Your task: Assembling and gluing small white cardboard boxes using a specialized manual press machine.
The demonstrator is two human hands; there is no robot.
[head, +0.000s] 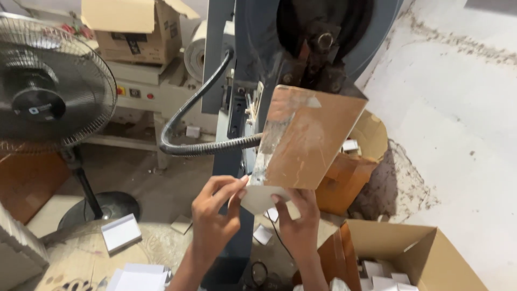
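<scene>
My left hand (214, 215) and my right hand (298, 218) both hold a small white card piece (259, 198) by its edges, right under the lower edge of a slanted brown board (309, 137) fixed to a blue-grey press machine (253, 48). The left fingers pinch the card's left side. My right thumb rests on its right side. A ribbed grey hose (194, 124) curves from the machine past the board.
A black pedestal fan (48, 86) stands at the left. White card stacks (121, 231) lie on the surface below. An open carton (409, 258) with white pieces sits at the lower right. Another brown carton (355, 167) is behind the board.
</scene>
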